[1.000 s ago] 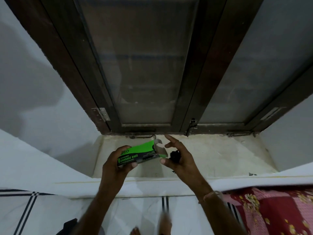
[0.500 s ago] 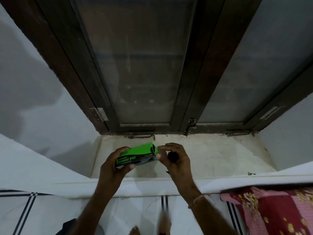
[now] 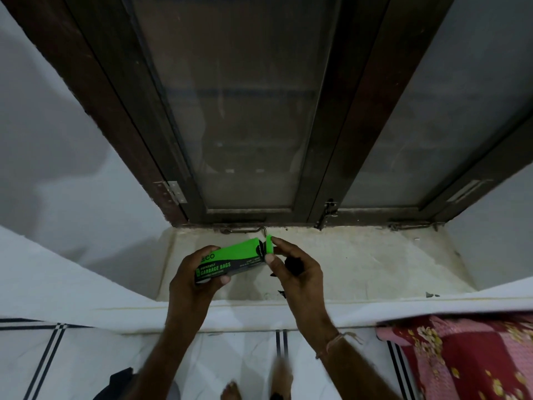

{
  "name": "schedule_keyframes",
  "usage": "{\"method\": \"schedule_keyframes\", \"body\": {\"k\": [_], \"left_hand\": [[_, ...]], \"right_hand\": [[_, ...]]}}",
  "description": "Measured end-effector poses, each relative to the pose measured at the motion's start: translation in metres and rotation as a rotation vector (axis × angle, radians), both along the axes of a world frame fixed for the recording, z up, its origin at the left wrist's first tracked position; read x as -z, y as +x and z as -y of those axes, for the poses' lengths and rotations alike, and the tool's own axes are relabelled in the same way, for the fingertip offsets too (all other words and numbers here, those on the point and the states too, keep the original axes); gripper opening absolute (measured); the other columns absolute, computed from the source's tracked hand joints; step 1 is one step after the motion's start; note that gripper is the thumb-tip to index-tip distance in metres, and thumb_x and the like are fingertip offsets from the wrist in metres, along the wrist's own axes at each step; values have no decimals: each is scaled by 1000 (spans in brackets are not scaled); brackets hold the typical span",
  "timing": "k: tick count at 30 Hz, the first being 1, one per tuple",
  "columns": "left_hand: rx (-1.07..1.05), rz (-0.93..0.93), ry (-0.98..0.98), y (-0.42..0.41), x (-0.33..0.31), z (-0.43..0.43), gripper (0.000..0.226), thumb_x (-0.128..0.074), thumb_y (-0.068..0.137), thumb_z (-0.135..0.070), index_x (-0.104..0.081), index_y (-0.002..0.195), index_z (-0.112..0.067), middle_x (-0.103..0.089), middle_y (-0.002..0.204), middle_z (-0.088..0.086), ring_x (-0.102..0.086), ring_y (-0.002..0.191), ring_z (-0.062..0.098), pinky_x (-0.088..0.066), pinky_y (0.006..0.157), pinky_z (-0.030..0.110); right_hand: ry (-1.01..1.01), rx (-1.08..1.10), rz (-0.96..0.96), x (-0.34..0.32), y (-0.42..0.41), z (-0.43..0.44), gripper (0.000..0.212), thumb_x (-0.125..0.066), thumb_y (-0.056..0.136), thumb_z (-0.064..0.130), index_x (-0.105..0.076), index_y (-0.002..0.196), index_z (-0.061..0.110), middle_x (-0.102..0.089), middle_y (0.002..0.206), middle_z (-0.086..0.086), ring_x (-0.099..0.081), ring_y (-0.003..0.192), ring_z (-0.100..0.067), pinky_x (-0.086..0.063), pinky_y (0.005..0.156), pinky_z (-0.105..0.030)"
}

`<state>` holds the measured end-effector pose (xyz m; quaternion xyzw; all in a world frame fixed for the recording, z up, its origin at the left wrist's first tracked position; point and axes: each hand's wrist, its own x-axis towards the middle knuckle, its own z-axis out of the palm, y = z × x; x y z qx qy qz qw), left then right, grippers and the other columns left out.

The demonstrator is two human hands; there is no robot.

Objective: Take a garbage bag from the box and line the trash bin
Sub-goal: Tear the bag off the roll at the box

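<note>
My left hand (image 3: 191, 274) grips the left end of a green and black box of garbage bags (image 3: 230, 259), held level above the window sill. My right hand (image 3: 294, 269) pinches the box's green end flap (image 3: 269, 243) between thumb and forefinger. A small black folded garbage bag (image 3: 294, 264) is tucked in the palm of the same hand under the curled fingers. No trash bin is in view.
A pale stone window sill (image 3: 360, 264) lies below the hands, with a dark wooden window frame (image 3: 334, 157) and frosted panes behind. White walls flank it. A red floral cloth (image 3: 461, 356) lies at lower right, on a white floor with dark stripes.
My right hand moved from spread beside the open box to pinching its end flap, with the black bag still in its palm. The left hand kept the box steady.
</note>
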<state>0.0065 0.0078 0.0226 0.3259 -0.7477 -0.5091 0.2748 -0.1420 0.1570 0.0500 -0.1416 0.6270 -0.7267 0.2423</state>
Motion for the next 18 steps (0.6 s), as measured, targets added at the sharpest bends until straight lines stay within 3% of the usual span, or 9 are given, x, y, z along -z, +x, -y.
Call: {"method": "schedule_keyframes", "body": {"k": [3,6,8,13,18], "left_hand": [[7,-6,-14,0,-2,-2,58,-83,78,0,-63,131,-17,-67,126,0,-66,112,7,-54,85,14],[15,-18,-37,1,-4,0,58,-83,77,2,-64,130,-13,-67,126,1,-66,111,5,-54,84,13],[19,-25,-42,1,-6,1,58,-83,76,4,-64,129,-11,-67,126,2,-66,110,3,-53,84,12],[46,-15,-36,3,-12,8,57,-83,75,5,-66,127,-11,-67,123,-2,-65,105,-4,-51,81,8],[104,2,-39,6,-15,17,57,-87,75,-6,-66,126,-22,-68,121,-18,-66,108,1,-54,83,14]], "right_hand": [[31,7,-41,1,1,3,30,-77,89,11,-75,119,14,-77,104,-4,-67,86,-38,-61,73,-32],[44,-19,-62,1,0,3,30,-77,89,10,-75,118,15,-76,102,-6,-67,84,-39,-63,76,-44],[49,-71,-59,-3,-4,3,33,-75,90,7,-73,122,15,-75,101,-11,-68,81,-30,-63,81,-46],[29,-250,-14,-14,-16,0,39,-71,92,2,-69,128,15,-68,89,-13,-67,84,-13,-58,83,-27],[36,-336,0,-17,-22,1,35,-73,89,0,-71,122,10,-66,88,-14,-68,86,-13,-58,81,-27]]}}
